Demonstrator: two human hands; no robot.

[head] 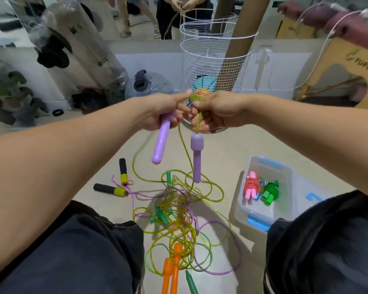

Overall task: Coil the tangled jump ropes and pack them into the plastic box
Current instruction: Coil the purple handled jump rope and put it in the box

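Head view: biggest item is the tangle [179, 211] on the floor between the knees, yellow-green, purple and green cords all looped through each other. Orange handles [172, 270] lie at its near edge, black-and-yellow handles [115, 188] off to its left, green handles buried in the middle.

Plastic box [285, 172] sits on the floor just right of the tangle, lid off, with a pink coiled rope [252, 185] and a green coiled rope [271, 190] already inside. Room left for more.

Left hand [168, 111] grips the top of one purple handle [160, 143], fingers curled round it, index finger sticking out straight. Right hand [217, 111] pinches the yellow-green cord [198, 122] just above the second purple handle [196, 158], which hangs free below the hand. The cord runs down from both hands into the tangle.

Risks, my read:
- Cord is still threaded through the pile. Pulling up hard likely cinches the purple and green loops into knots.
- Lifting may drag the whole pile, or a loop may snag the green handles.
- Right-hand pinch is on bare cord only; the hanging handle can swing and slip the cord through the fingers.
- Coiling before the cord is free would wrap other ropes into the coil.
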